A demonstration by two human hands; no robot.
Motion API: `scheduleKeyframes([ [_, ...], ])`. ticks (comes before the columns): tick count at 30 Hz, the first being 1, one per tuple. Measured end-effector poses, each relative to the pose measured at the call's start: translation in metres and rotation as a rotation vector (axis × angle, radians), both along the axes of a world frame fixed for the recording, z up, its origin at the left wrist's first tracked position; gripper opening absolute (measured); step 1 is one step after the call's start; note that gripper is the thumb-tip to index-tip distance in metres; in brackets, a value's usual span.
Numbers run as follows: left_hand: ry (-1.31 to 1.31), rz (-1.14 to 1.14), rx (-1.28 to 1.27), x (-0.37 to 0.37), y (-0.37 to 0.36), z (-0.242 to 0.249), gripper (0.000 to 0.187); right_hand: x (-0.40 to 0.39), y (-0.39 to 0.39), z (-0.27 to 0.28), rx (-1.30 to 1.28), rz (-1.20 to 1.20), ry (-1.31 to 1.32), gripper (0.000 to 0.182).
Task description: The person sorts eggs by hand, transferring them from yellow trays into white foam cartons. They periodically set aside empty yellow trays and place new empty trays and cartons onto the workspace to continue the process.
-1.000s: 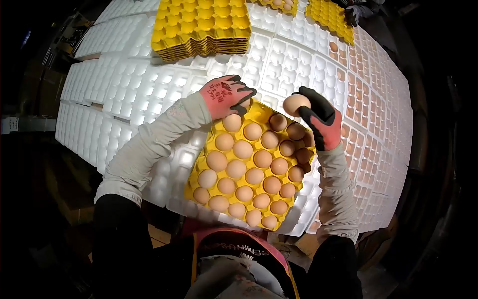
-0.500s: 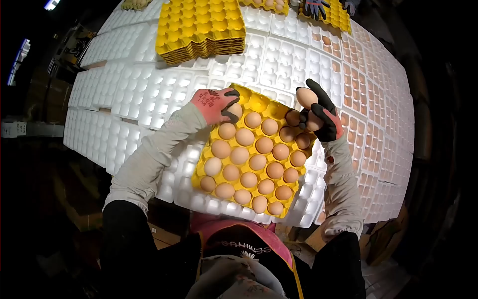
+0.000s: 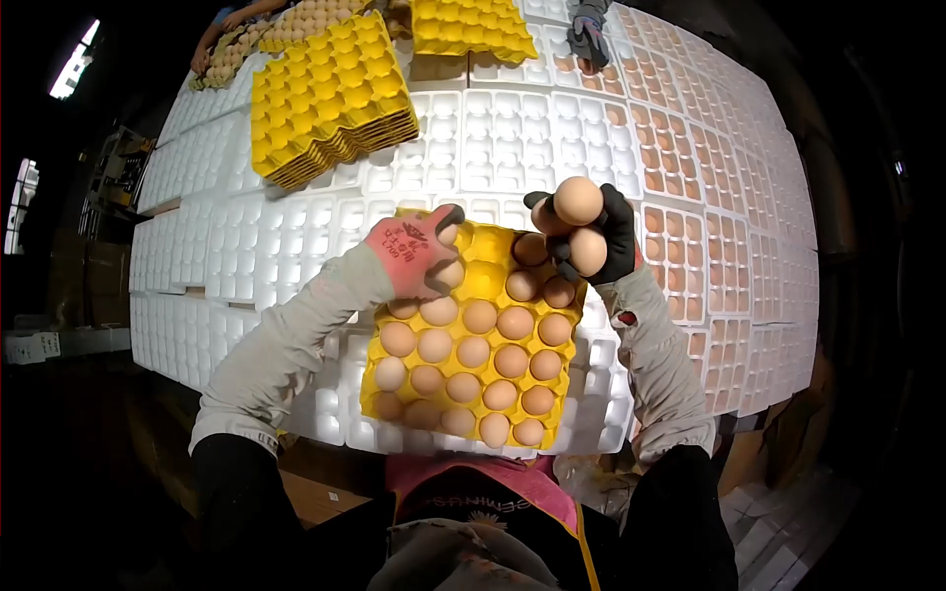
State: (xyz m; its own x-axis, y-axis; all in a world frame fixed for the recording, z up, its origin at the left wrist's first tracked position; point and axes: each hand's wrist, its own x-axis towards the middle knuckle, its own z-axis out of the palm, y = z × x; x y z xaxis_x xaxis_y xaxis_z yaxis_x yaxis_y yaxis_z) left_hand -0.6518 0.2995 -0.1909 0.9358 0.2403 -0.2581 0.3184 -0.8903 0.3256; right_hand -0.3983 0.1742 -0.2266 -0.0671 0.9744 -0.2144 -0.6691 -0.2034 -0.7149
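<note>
My right hand (image 3: pixel 619 236), in a black and pink glove, holds several brown eggs (image 3: pixel 577 201) in a cluster over the far right corner of a yellow egg tray (image 3: pixel 484 243). My left hand (image 3: pixel 409 254), in the same kind of glove, is closed around eggs (image 3: pixel 448 275) at the tray's far left; its fingers partly cover them. Rows of brown eggs (image 3: pixel 473 352) fill the near part of the tray, while some cells at the far middle are bare. The tray rests on white foam egg trays (image 3: pixel 591 384).
A stack of yellow trays (image 3: pixel 330 94) stands at the far left, with another yellow tray (image 3: pixel 468 30) behind it. White foam trays (image 3: pixel 507 138) cover the table; those at right hold eggs (image 3: pixel 670 236). Across the table are a co-worker's gloved hand (image 3: pixel 588 37) and another person's arm (image 3: pixel 232 20).
Eggs have left the tray's far middle cells. My right hand has turned, showing its cluster of eggs more fully. My left hand now grips eggs at the far left. The camera view has shifted.
</note>
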Motion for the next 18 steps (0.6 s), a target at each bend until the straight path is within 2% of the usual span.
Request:
scheduleKeyframes([
  [1,-0.212,0.000,-0.186,-0.003,0.012,-0.009,0.037,0.003,-0.005,0.001,0.096,-0.103,0.516,0.047],
  [2,-0.417,-0.002,-0.375,-0.002,0.025,-0.018,0.039,0.012,-0.012,-0.005,0.099,-0.282,0.544,0.049],
  [3,-0.478,0.129,-0.642,0.007,0.031,-0.008,0.044,0.028,-0.014,-0.018,0.132,-0.332,0.600,0.049],
  [4,-0.505,0.180,-0.782,0.020,0.045,-0.004,0.049,0.044,-0.015,-0.031,0.163,-0.377,0.659,0.050],
  [6,-0.558,0.342,-0.939,0.062,0.055,-0.013,0.048,0.074,-0.011,-0.055,0.103,-0.485,0.571,0.049],
  [7,-0.491,0.181,-0.717,0.091,0.061,-0.020,0.048,0.086,-0.006,-0.072,-0.050,-0.682,0.289,0.047],
  [8,-0.506,0.079,-0.800,0.121,0.061,-0.033,0.051,0.098,-0.001,-0.086,-0.206,-0.863,-0.002,0.046],
  [9,-0.484,-0.011,-0.828,0.150,0.066,-0.060,0.054,0.104,-0.002,-0.081,-0.318,-0.881,-0.414,0.045],
  [10,-0.472,-0.134,-0.695,0.181,0.067,-0.065,0.052,0.115,0.002,-0.094,-0.320,-0.887,-0.412,0.045],
  [12,-0.482,-0.277,-0.447,0.230,0.086,-0.111,0.054,0.137,0.009,-0.125,-0.252,-0.746,-1.710,0.046],
  [13,-0.310,-0.188,-0.480,0.245,0.090,-0.112,0.054,0.131,0.019,-0.094,-0.606,-0.315,-1.944,0.051],
  [14,-0.137,-0.100,-0.509,0.258,0.094,-0.112,0.055,0.136,0.026,-0.102,-0.600,-0.189,-2.086,0.058],
  [15,-0.188,-0.206,-0.312,0.268,0.107,-0.140,0.053,0.144,0.031,-0.106,-0.594,-0.117,-2.110,0.057],
  [16,-0.184,-0.207,-0.314,0.278,0.112,-0.142,0.053,0.152,0.037,-0.104,-0.584,-0.043,-2.133,0.057],
  [18,-0.043,-0.204,-0.214,0.294,0.118,-0.138,0.048,0.170,0.049,-0.106,-0.471,-0.287,-2.052,0.054],
])
